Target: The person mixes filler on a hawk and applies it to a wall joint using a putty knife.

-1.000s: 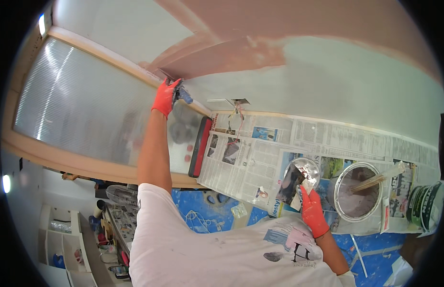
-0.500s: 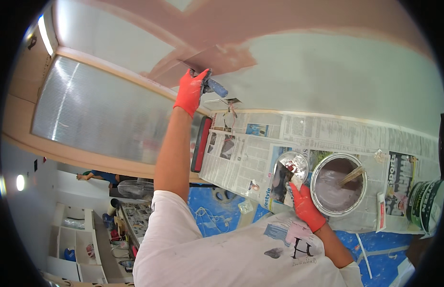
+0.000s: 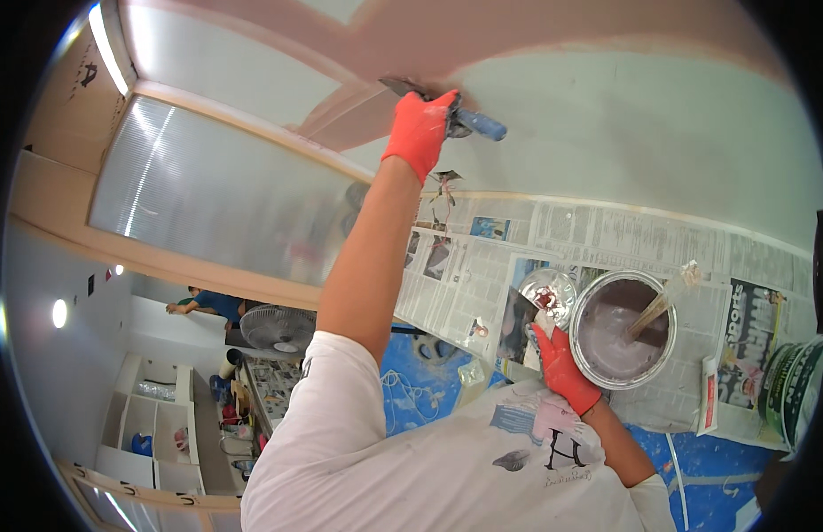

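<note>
My red-gloved left hand (image 3: 422,129) grips a putty knife with a blue handle (image 3: 482,124), its blade on the pink-patched wall (image 3: 536,35). My red-gloved right hand (image 3: 562,363) holds a wide scraper (image 3: 519,332) with a dark blade and a pale handle, beside a round metal lid (image 3: 558,288). An open can of greyish-mauve paint (image 3: 607,337), with a stick (image 3: 651,315) in it, stands just right of that hand on newspaper (image 3: 465,266).
A translucent ribbed panel (image 3: 225,204) in a wooden frame is at left. Below it are a fan (image 3: 274,326), white shelves (image 3: 145,417), a cluttered worktop (image 3: 261,390) and a person in blue (image 3: 212,306). A green tub (image 3: 788,395) stands right; blue sheeting (image 3: 416,368) lies below.
My left hand and knife have moved up and to the right along the wall, with the blade on the pink patch. My right hand still holds the scraper beside the can.
</note>
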{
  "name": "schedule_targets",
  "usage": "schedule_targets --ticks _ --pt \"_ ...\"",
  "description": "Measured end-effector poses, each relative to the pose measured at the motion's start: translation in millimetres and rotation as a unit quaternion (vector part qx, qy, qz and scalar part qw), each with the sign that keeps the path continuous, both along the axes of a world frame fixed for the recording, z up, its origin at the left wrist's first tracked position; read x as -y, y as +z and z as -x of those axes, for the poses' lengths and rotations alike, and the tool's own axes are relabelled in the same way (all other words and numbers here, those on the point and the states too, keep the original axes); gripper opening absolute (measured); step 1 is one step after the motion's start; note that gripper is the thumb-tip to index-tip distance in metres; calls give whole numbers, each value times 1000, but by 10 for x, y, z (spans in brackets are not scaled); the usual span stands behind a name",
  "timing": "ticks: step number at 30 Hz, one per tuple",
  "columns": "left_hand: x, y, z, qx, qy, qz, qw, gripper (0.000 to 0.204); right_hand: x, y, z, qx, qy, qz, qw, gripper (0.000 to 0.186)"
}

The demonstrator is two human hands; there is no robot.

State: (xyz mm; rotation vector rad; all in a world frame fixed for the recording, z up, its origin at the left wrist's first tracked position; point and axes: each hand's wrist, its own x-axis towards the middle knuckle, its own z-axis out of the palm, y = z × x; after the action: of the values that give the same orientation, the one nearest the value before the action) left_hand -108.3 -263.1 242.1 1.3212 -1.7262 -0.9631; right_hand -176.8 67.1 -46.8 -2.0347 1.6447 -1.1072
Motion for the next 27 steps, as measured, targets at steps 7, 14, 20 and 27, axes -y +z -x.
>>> schedule_targets --ticks 7,14,20,27 --pt "-477 1 478 147 25 52 987 40 13 -238 -163 93 28 -56 994 61" --pt "-1437 -556 -657 40 -107 48 992 62 -83 106 -130 133 -21 -48 990 56" --pt "-1952 -496 -1772 300 -312 215 876 56 86 490 -324 689 41 -62 721 51" --pt "-2026 -695 -2207 328 -316 197 868 54 479 891 -622 281 -37 48 958 58"
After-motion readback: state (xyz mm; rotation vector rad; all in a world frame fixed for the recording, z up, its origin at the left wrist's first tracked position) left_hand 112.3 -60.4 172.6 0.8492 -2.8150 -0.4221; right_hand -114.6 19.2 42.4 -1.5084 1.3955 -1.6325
